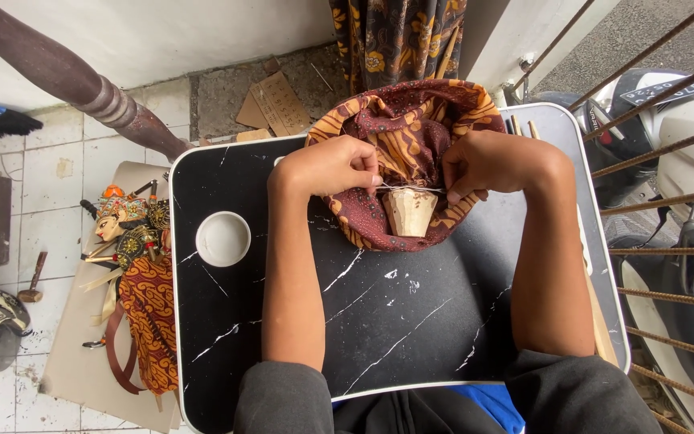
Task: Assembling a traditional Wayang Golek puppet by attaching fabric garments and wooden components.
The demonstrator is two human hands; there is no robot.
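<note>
The batik cloth (411,128) lies bunched at the far edge of the black marble-patterned counter (379,313), gathered around a pale carved wooden body piece (409,211) that stands upright in its folds. A thin white thread (411,189) runs taut across the cloth just above the wood.

The left hand (332,165) pinches one end of the thread between thumb and fingertips, the remaining fingers curled in. The right hand (483,165) pinches the other end in the same manner, knuckles resting against the cloth.

Handling properties, as judged:
- Cloth: soft, light, limp; it slips out of a gather unless held bunched close to the wood.
- Thread: thin, liable to slide between the fingers or snap; grip it near the cloth.
- Wooden piece: stiff, light; grasp it by its flat sides.

A finished wayang golek puppet (134,273) lies on a board left of the counter, beside a round white recess (222,239).
</note>
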